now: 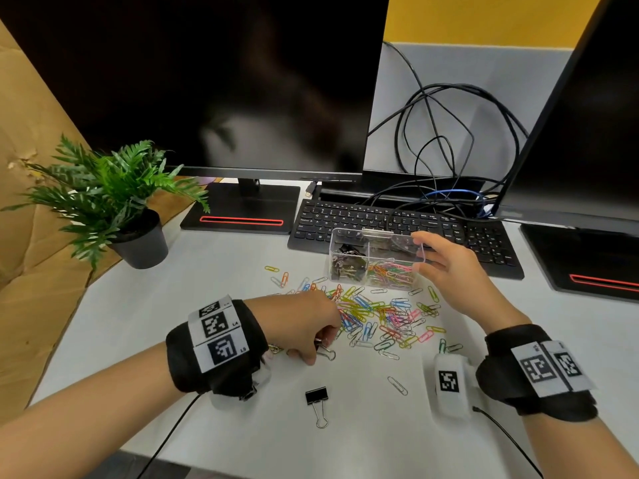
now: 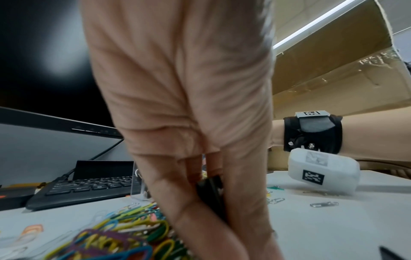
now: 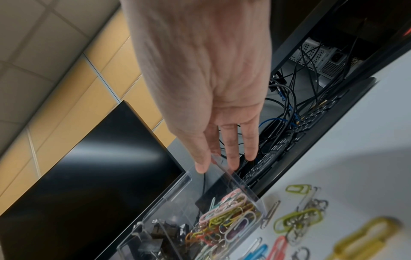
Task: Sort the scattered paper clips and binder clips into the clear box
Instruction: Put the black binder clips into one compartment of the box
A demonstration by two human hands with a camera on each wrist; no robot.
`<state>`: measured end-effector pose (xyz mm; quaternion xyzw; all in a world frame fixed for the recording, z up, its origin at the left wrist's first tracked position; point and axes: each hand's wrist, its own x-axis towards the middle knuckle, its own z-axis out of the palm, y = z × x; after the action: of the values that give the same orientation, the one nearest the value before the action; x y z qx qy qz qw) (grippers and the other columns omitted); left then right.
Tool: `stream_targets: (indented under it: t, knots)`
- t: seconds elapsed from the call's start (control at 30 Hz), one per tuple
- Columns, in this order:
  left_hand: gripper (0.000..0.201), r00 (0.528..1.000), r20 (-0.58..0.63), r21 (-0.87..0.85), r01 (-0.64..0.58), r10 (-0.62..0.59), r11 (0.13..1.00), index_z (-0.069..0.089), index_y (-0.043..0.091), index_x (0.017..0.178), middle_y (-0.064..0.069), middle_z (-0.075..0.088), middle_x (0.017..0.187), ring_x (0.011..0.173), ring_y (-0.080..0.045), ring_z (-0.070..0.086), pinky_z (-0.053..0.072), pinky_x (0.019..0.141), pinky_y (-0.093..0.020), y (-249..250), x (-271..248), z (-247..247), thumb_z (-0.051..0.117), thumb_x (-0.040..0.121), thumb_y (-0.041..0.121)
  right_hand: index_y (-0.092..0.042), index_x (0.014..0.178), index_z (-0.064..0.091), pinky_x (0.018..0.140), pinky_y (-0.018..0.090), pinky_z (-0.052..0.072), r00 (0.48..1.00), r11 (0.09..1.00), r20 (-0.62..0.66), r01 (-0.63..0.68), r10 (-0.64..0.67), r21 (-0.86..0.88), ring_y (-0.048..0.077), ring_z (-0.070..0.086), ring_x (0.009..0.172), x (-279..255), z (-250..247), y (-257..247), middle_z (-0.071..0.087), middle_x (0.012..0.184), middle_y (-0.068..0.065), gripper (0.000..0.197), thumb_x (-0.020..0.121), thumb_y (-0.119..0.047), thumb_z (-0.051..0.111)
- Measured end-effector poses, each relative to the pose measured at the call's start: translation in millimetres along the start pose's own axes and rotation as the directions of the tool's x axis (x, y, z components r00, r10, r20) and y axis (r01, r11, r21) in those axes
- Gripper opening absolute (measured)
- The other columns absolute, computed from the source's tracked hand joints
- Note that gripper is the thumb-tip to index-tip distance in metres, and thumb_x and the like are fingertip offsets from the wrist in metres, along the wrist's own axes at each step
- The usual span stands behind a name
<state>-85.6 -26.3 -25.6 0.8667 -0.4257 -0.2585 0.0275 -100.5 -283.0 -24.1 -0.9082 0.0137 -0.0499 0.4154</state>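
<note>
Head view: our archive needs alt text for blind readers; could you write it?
A person's left hand grips a binder clip beside a heap of coloured paper clips on a pale table, while the right hand holds the right end of a clear box, part filled. A second binder clip lies loose nearer the person.

Open near, blocked far
Open along the counter's (image 1: 242, 440) near edge, bar one binder clip (image 1: 316, 395); strewn mid-counter with paper clips (image 1: 373, 312); walled off along the far edge by clear box (image 1: 332, 250), keyboard (image 1: 345, 216) and monitor stands (image 1: 242, 209), with a potted plant (image 1: 114, 202) at the far left corner.
</note>
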Motion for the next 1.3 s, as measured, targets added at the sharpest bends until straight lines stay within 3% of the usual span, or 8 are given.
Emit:
stream_targets:
  t: [0.23,0.33,0.4,0.5,0.7,0.87,1.07,1.3]
  knots:
    - [0.030,1.000,0.003,-0.028,-0.006,0.006,1.000,0.053,0.020,0.074,0.013,0.048,0.067,0.064,-0.011,0.050,0.045,0.062,-0.031,3,7,-10,0.082,0.069,0.014,-0.022,0.136,0.048,0.106,0.042,0.042,1.000,1.000,-0.005,0.024,-0.024,-0.003,0.021,0.053,0.125,0,1,-2,0.055,0.135,0.002,0.051,0.089,-0.005,0.062]
    - [0.029,0.999,0.027,-0.184,0.031,-0.026,0.983,0.055,0.013,0.077,0.004,0.055,0.072,0.045,-0.008,0.056,0.048,0.046,-0.026,1,9,-15,0.084,0.070,0.012,-0.020,0.138,0.047,0.108,0.041,0.041,1.000,1.000,0.001,0.029,-0.029,0.000,0.019,0.051,0.126,-1,0,-2,0.053,0.137,0.000,0.052,0.090,-0.005,0.061]
    - [0.030,1.000,-0.016,-0.243,0.021,-0.026,0.970,0.058,0.007,0.082,-0.002,0.058,0.077,0.046,-0.013,0.061,0.047,0.042,-0.022,1,9,-25,0.085,0.069,0.013,-0.020,0.138,0.046,0.108,0.041,0.040,1.000,1.000,0.004,0.027,-0.027,-0.006,0.018,0.051,0.126,-1,0,-2,0.052,0.138,-0.001,0.053,0.090,-0.006,0.061]
    - [0.030,0.981,-0.190,-0.304,-0.026,-0.034,0.952,0.061,0.005,0.086,-0.002,0.060,0.079,0.046,-0.009,0.061,0.052,0.046,-0.025,2,12,-48,0.085,0.070,0.013,-0.022,0.139,0.044,0.108,0.040,0.041,1.000,1.000,0.007,0.025,-0.025,0.002,0.019,0.050,0.128,-1,0,-2,0.052,0.139,0.001,0.054,0.091,-0.006,0.060]
    - [0.025,0.864,-0.489,-0.302,-0.038,-0.121,0.952,0.059,0.004,0.083,0.004,0.049,0.066,0.048,-0.011,0.057,0.058,0.050,-0.035,-1,31,-88,0.082,0.072,0.007,-0.025,0.139,0.044,0.108,0.039,0.041,0.999,0.999,0.001,0.035,-0.035,-0.027,0.018,0.049,0.128,-1,0,-1,0.052,0.139,0.000,0.054,0.091,-0.007,0.060]
    - [0.022,0.831,-0.541,-0.136,0.066,-0.130,0.988,0.062,0.008,0.088,0.000,0.056,0.081,0.060,-0.011,0.054,0.047,0.053,-0.022,-5,52,-93,0.079,0.076,0.014,-0.026,0.139,0.044,0.109,0.035,0.039,1.000,0.999,0.001,0.028,-0.028,-0.018,0.014,0.048,0.129,-2,0,0,0.052,0.138,-0.004,0.055,0.091,-0.006,0.060]
    - [0.026,0.838,-0.536,-0.051,0.087,-0.101,0.995,0.069,0.010,0.101,-0.002,0.066,0.097,0.086,-0.016,0.060,0.047,0.072,-0.023,-9,58,-89,0.077,0.079,0.021,-0.031,0.138,0.044,0.109,0.041,0.040,1.000,0.999,0.000,0.026,-0.026,-0.031,0.014,0.049,0.129,-1,-1,2,0.053,0.138,-0.004,0.055,0.091,-0.007,0.060]
    - [0.039,0.819,-0.568,-0.033,0.080,-0.085,0.996,0.064,0.017,0.115,0.002,0.058,0.110,0.080,-0.007,0.051,0.040,0.071,-0.020,-17,45,-88,0.076,0.080,0.028,-0.029,0.138,0.045,0.108,0.036,0.041,1.000,0.999,-0.002,0.024,-0.024,-0.042,0.015,0.051,0.127,-1,0,-1,0.055,0.136,-0.004,0.054,0.091,-0.007,0.060]
